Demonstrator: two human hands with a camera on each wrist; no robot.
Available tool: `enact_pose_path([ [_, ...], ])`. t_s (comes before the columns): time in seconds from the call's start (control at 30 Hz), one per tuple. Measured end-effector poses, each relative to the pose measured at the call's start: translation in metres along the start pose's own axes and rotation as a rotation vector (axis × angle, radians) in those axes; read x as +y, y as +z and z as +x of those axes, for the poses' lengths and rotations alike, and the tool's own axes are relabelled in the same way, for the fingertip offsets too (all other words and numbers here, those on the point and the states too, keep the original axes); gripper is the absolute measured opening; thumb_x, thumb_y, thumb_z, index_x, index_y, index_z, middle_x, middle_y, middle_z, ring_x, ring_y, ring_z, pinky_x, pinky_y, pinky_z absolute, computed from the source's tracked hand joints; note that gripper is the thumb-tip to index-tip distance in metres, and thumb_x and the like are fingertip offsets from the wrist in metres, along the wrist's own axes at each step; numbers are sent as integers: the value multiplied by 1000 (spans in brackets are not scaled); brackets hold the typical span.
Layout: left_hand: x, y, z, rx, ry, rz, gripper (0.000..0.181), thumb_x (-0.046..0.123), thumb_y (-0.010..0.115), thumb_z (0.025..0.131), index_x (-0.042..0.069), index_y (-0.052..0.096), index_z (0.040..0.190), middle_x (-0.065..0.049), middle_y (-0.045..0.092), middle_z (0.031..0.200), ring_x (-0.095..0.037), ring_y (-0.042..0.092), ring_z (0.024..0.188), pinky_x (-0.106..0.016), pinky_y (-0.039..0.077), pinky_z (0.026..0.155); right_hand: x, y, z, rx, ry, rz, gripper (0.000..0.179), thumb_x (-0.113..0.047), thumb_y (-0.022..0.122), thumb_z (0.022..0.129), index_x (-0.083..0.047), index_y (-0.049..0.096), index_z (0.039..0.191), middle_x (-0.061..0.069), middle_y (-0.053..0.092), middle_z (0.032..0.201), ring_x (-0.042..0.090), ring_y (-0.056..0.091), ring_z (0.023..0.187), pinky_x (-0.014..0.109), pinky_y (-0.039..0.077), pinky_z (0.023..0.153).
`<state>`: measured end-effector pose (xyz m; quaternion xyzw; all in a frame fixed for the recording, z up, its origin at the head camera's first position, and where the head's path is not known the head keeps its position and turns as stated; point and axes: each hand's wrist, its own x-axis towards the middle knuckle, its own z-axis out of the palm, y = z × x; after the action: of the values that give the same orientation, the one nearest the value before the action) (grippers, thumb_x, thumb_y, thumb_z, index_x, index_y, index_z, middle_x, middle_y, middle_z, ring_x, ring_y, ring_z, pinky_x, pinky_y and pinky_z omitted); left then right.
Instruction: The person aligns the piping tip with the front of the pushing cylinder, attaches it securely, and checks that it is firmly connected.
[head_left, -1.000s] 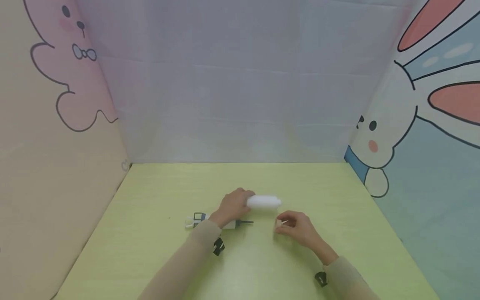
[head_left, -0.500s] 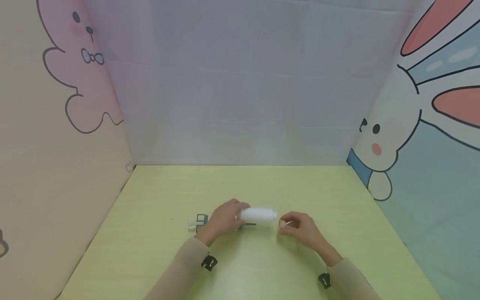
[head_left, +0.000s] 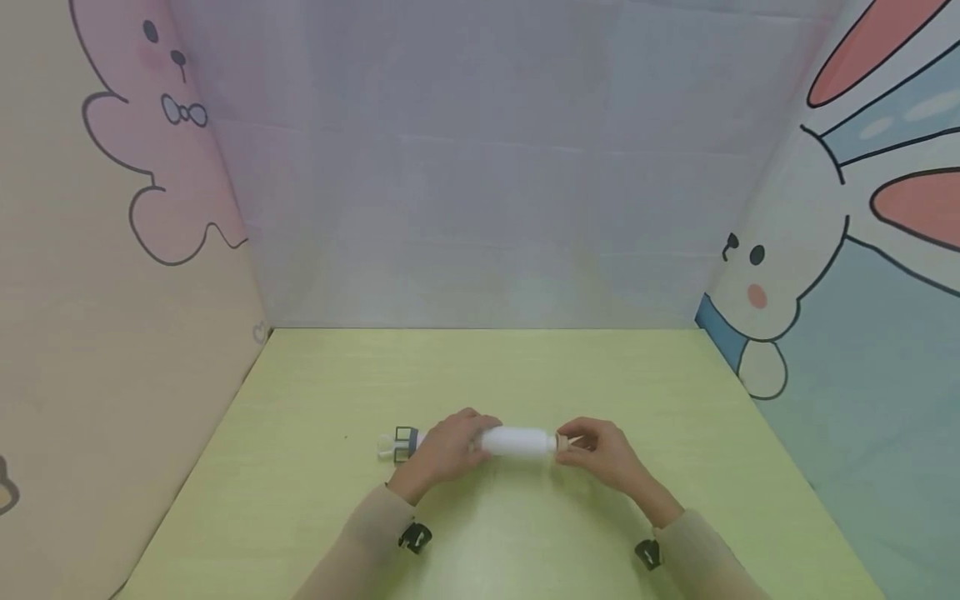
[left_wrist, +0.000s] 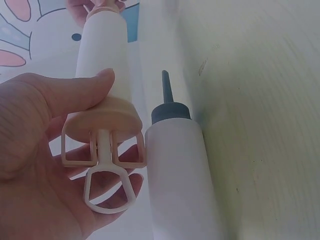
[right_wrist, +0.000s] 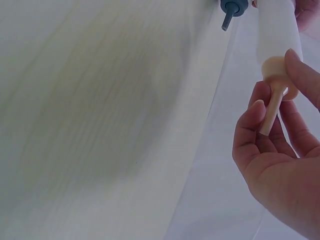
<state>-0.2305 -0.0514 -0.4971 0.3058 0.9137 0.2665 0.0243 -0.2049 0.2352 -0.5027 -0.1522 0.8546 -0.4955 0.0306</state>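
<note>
My left hand grips a white plunger dispenser with a beige collar. The left wrist view shows the thumb across its barrel, and finger loops and a white plunger ring below the collar. At the barrel's right end, my right hand pinches a beige nozzle cap, its thin spout pointing back toward the palm. The cap meets the barrel's mouth. A second white dispenser with a dark blue-grey nozzle cap lies beneath the left hand, mostly hidden in the head view.
The pale yellow-green table runs back to a plain light curtain. Cartoon-printed side walls stand at left and right, one with a rabbit. Black wrist-camera mounts hang below both sleeves.
My left hand has brought the dispenser down toward me, so its open end now meets the nozzle cap. My right hand has stayed nearly in place, pinching the cap.
</note>
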Motion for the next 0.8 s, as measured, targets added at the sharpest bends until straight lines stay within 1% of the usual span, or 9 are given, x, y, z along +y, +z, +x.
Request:
enact_pose_path([
  [0.17,0,0,-1,6,13,15,46,24,74,83,17,60,126,-5,59,112,-17,57,92,-34,48,76,-4,2,2,-11,-8,14,33,-14,80,77,-1,67,104,12,67,99,24,66,81,29,53,64],
  [0.43,2,-4,-1,36,34,37,44,23,75,83,15,61,125,-5,60,110,-17,57,91,-34,49,74,-28,4,3,-17,-26,33,29,-3,77,79,7,65,103,22,65,99,36,65,80,30,53,63],
  [0.53,2,-3,-1,39,39,37,44,23,75,83,15,61,124,-5,60,110,-17,57,90,-34,49,74,-24,4,3,-18,-13,23,29,-4,77,79,5,65,103,20,66,99,34,65,81,30,53,63],
  [0.7,0,-2,-1,40,35,26,43,21,74,83,15,62,124,-5,60,110,-17,57,90,-34,48,73,-10,6,6,-11,13,21,32,-15,80,77,-2,67,104,13,67,100,29,66,81,30,53,64],
  [0.8,1,-3,-2,38,28,31,43,22,74,84,15,61,124,-4,59,110,-17,56,90,-34,48,74,-8,6,7,-6,14,26,33,-18,81,76,-4,68,103,11,67,100,28,66,81,31,53,64],
])
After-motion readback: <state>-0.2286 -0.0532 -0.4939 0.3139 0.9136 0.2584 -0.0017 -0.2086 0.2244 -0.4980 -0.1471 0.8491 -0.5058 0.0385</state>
